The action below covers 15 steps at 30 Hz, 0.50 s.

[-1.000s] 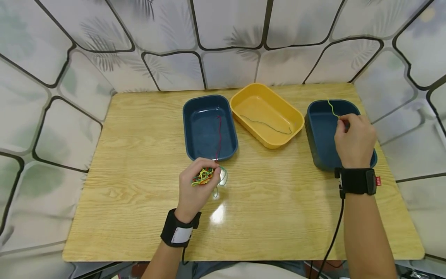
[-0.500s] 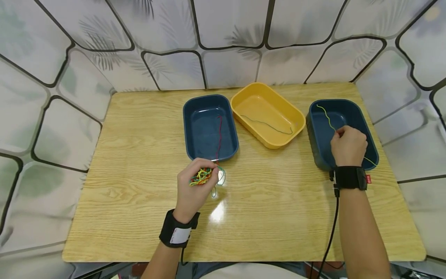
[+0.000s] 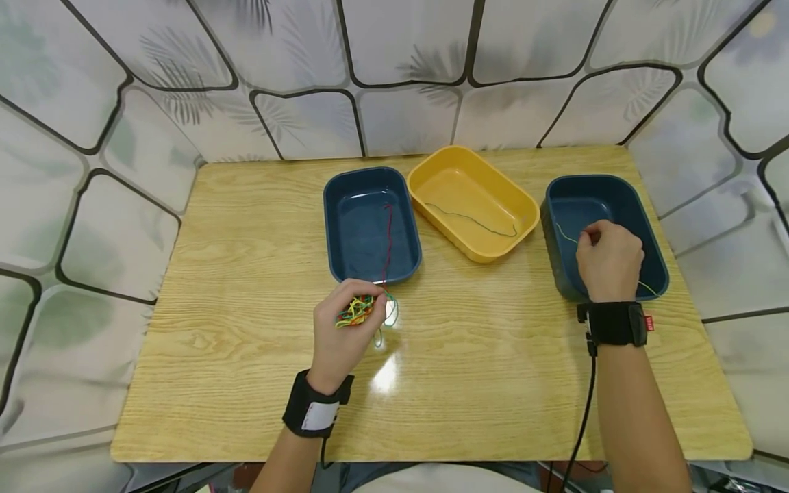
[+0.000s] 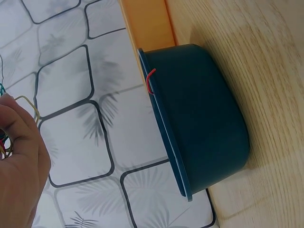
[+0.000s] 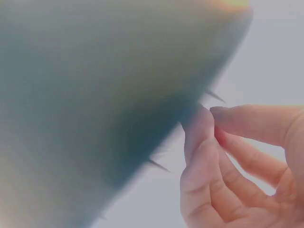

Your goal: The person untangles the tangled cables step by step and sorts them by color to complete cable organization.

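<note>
My left hand [image 3: 345,329] holds a tangled bundle of coloured strings [image 3: 356,311], mostly yellow, green and red, with loose loops hanging past the fingertips. It is just in front of the left blue bin [image 3: 354,250], where a red string [image 3: 389,233] lies with one end over the near rim. My right hand [image 3: 611,260] is over the right blue bin [image 3: 564,263], thumb and fingertip together on a yellow-green string [image 3: 565,233]. One end of that string shows beyond the fingertips; another part lies near the bin's front right corner. The hand hides the middle.
Between the blue bins stands a yellow bin [image 3: 487,250], set at an angle, with a green string [image 3: 471,218] inside. All three are toward the back of a wooden table [image 3: 246,329]. A patterned curtain [image 3: 407,116] surrounds the back and sides. Cables trail from both wrist straps.
My right hand has come nearer and slightly left, bringing the yellow-green string lower into the right blue bin. The left hand and its bundle stay nearly still.
</note>
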{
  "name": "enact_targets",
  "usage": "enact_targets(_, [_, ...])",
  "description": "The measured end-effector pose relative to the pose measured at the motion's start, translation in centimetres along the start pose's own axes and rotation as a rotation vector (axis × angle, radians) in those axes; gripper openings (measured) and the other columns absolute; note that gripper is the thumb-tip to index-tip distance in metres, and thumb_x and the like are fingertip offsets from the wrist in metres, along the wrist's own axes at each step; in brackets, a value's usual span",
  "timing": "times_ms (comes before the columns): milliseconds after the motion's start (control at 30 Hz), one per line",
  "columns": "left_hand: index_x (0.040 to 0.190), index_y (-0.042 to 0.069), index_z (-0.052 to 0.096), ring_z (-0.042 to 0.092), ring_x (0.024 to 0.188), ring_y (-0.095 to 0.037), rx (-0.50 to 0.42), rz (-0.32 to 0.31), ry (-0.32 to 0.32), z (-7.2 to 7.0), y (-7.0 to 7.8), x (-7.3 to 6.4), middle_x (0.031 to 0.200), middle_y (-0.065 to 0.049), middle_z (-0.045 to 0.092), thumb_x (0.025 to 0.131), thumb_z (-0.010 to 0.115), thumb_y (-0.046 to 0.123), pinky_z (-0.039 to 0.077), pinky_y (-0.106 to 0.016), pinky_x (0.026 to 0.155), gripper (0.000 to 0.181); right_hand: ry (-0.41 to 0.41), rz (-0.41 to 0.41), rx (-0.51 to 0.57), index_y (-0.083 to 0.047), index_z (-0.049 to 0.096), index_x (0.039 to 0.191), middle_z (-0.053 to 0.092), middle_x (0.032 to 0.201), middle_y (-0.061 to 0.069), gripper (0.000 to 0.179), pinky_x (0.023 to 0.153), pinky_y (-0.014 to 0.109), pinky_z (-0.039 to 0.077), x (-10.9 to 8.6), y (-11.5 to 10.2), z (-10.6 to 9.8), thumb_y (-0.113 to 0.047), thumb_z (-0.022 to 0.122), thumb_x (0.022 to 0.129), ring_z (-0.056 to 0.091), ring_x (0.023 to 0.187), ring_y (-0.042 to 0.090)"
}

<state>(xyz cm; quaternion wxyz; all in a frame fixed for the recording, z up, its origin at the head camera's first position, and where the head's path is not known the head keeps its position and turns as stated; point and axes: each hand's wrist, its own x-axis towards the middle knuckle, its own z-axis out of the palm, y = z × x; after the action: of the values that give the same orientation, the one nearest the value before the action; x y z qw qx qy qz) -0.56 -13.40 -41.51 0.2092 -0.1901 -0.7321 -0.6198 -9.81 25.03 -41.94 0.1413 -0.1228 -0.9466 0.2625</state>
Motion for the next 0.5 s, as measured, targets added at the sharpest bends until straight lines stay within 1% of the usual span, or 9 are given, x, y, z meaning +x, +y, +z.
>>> enact_targets(67, [0.097,0.004,0.073,0.066,0.086,-0.025,-0.003,0.0,0.006,0.0,0.0,0.0,0.095,-0.01,0.07,0.088,0.071,-0.007,0.054,-0.03,0.076,0.014,0.026,-0.083,0.042,0.007,0.07,0.105,0.066,0.095,0.026,0.024,0.076,0.057,0.047,-0.8,-1.8,-0.2,-0.013,0.058,0.102,0.06,0.083,0.043])
enact_targets(167, [0.101,0.003,0.073,0.066,0.088,-0.026,-0.013,-0.005,0.005,0.2,0.1,-0.1,0.097,-0.013,0.07,0.087,0.072,-0.008,0.055,-0.03,0.076,0.018,0.042,-0.238,0.141,0.004,0.073,0.104,0.069,0.093,0.021,0.018,0.072,0.042,0.049,-2.2,-4.6,-0.3,-0.011,0.064,0.099,0.062,0.078,0.034])
enact_targets(233, [0.104,0.003,0.073,0.066,0.088,-0.026,-0.015,-0.011,-0.001,0.3,0.2,0.0,0.099,-0.013,0.07,0.086,0.072,-0.008,0.055,-0.03,0.076,0.021,0.033,-0.356,0.225,0.001,0.074,0.105,0.07,0.091,0.016,0.014,0.069,0.03,0.047,-3.2,-6.3,-0.4,-0.008,0.068,0.096,0.062,0.073,0.027])
enact_targets(300, [0.106,0.004,0.073,0.066,0.089,-0.025,-0.012,-0.016,-0.008,0.4,0.2,0.0,0.101,-0.012,0.07,0.087,0.073,-0.007,0.055,-0.03,0.076,0.022,0.002,-0.469,0.297,0.0,0.075,0.107,0.071,0.09,0.012,0.014,0.066,0.021,0.043,-4.3,-7.8,-0.4,-0.006,0.072,0.094,0.061,0.069,0.02])
enact_targets(333, [0.107,0.004,0.073,0.066,0.089,-0.025,-0.008,-0.017,-0.011,0.4,0.3,0.0,0.102,-0.011,0.07,0.087,0.073,-0.007,0.055,-0.03,0.076,0.023,-0.015,-0.523,0.329,0.0,0.075,0.108,0.071,0.09,0.01,0.016,0.065,0.018,0.043,-4.8,-8.6,-0.3,-0.004,0.073,0.093,0.061,0.068,0.018])
enact_targets(400, [0.108,0.004,0.073,0.066,0.089,-0.025,-0.004,-0.02,-0.013,0.4,0.3,-0.1,0.102,-0.009,0.07,0.087,0.073,-0.007,0.055,-0.029,0.075,0.023,-0.065,-0.599,0.383,-0.002,0.075,0.108,0.071,0.09,0.007,0.017,0.064,0.017,0.044,-6.1,-10.0,-0.1,-0.002,0.075,0.091,0.061,0.069,0.014])
enact_targets(500, [0.107,0.004,0.073,0.066,0.089,-0.025,0.001,-0.018,-0.016,0.4,0.3,-0.1,0.102,-0.008,0.07,0.086,0.073,-0.007,0.054,-0.029,0.075,0.024,-0.165,-0.711,0.466,-0.002,0.074,0.11,0.07,0.092,0.004,0.023,0.063,0.022,0.049,-8.2,-11.9,0.5,0.001,0.078,0.087,0.061,0.072,0.011])
